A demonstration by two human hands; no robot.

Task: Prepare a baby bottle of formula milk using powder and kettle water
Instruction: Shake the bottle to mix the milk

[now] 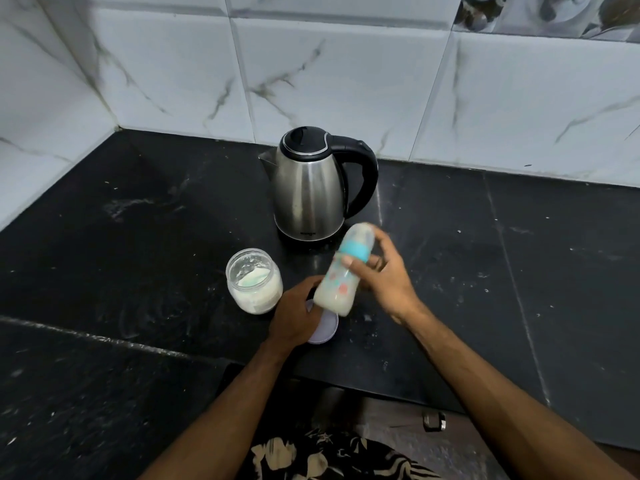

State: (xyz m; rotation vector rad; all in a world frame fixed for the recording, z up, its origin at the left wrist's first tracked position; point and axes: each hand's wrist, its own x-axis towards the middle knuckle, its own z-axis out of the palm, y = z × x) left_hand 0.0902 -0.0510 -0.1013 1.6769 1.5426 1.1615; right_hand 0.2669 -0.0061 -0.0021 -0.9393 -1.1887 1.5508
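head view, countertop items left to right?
powder jar → left hand → baby bottle → right hand. Kettle and jar lid left out: both overlap the others in x.

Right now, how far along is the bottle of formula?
Nearly done. The baby bottle already holds milky liquid and wears its teal collar and cap. The right hand grips it tilted and blurred, seemingly shaking. The left hand rests on the white lid. The powder jar is still open; the kettle is set down.
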